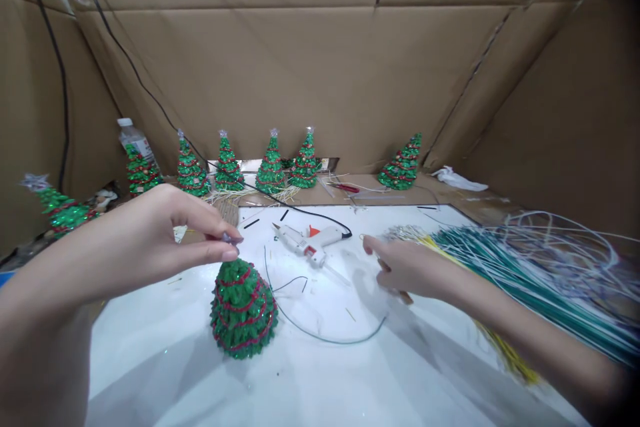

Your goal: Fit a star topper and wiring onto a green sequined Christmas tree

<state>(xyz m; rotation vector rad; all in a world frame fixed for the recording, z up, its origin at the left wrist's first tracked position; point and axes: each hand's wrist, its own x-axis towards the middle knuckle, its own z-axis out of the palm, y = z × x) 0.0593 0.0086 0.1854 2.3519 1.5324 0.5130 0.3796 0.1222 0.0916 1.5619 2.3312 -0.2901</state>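
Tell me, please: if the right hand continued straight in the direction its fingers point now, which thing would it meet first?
The right hand would probably meet the glue gun first, at the end of its handle; the hand's height is unclear, so it might pass above.

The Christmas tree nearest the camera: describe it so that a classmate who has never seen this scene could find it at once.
On the white tabletop, find the glue gun. Left of it and nearer the camera, a red-banded green tree stands just below the left hand. Unlike the other trees, it stands on the white surface.
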